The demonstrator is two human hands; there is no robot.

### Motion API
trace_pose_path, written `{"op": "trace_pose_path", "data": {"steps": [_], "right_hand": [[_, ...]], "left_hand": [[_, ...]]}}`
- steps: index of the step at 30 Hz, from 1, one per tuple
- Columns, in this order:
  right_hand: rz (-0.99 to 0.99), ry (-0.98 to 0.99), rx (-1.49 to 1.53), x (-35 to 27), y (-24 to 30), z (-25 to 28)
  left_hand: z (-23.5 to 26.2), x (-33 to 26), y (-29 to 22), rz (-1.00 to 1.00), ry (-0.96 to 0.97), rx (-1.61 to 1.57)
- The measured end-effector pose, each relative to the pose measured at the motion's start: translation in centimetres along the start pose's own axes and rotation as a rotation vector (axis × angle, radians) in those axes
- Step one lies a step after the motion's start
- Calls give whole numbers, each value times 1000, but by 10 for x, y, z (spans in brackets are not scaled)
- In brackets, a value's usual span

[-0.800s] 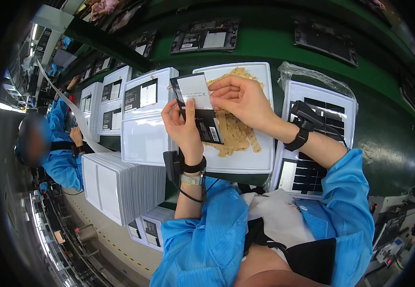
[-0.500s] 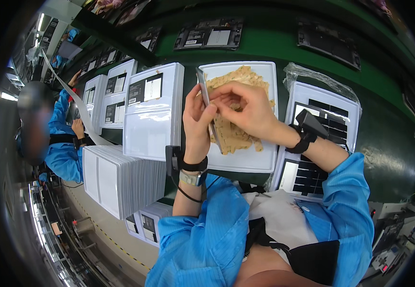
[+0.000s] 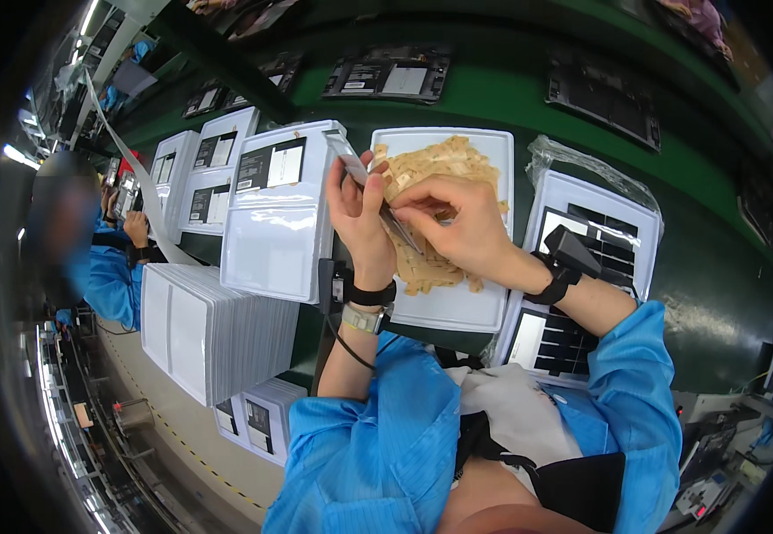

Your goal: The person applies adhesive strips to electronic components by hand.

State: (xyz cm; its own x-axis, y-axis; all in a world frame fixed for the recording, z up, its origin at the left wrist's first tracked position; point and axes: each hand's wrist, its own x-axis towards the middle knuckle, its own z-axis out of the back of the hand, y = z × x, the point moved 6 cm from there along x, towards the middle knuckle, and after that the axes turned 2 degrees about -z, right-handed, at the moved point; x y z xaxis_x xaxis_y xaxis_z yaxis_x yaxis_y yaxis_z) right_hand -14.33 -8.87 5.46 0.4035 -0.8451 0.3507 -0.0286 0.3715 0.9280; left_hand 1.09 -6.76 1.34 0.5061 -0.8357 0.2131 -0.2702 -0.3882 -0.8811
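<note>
My left hand (image 3: pixel 362 218) is wrapped round a thin, flat battery (image 3: pixel 348 158), silvery and seen nearly edge-on. It is tilted, its far end leaning left. At its lower right edge my right hand (image 3: pixel 459 222) has thumb and forefinger pinched together; what they grip, if anything, is too small to make out. Beneath both hands lies a white tray (image 3: pixel 384 303) heaped with tan paper-like strips (image 3: pixel 449 169). Left of my hands, a similar battery (image 3: pixel 271 165) with black and white faces rests on a stack of white trays (image 3: pixel 271 258).
A tray with several black-and-white batteries (image 3: pixel 573 343) and clear plastic wrap (image 3: pixel 595 156) stands at right. Many white trays (image 3: pixel 182 334) are stacked at left. Opened device housings (image 3: pixel 386 76) line the green bench (image 3: pixel 493 84) behind. A co-worker in blue (image 3: pixel 115 280) sits at far left.
The battery has turned from nearly upright to leaning left, showing more of its face. My left hand has rolled with it, and its fingers are more visible. The right hand stays pinched beside it.
</note>
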Motion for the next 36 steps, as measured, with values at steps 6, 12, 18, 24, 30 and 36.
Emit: {"op": "trace_pose_path", "data": {"steps": [6, 12, 18, 24, 30, 36], "right_hand": [[128, -52, -170, 13, 2, 17], [138, 74, -179, -15, 22, -22], [-46, 157, -190, 2, 10, -8], [305, 54, -441, 9, 42, 28], [271, 467, -615, -30, -11, 26], [165, 421, -564, 9, -12, 117]], "left_hand": [[20, 15, -11, 50, -79, -214], [32, 8, -24, -54, -239, -75], [16, 16, -6, 127, -54, -200], [27, 22, -11, 382, -46, -526], [43, 38, 9, 349, 196, -601], [50, 38, 4, 364, 184, -412]]}}
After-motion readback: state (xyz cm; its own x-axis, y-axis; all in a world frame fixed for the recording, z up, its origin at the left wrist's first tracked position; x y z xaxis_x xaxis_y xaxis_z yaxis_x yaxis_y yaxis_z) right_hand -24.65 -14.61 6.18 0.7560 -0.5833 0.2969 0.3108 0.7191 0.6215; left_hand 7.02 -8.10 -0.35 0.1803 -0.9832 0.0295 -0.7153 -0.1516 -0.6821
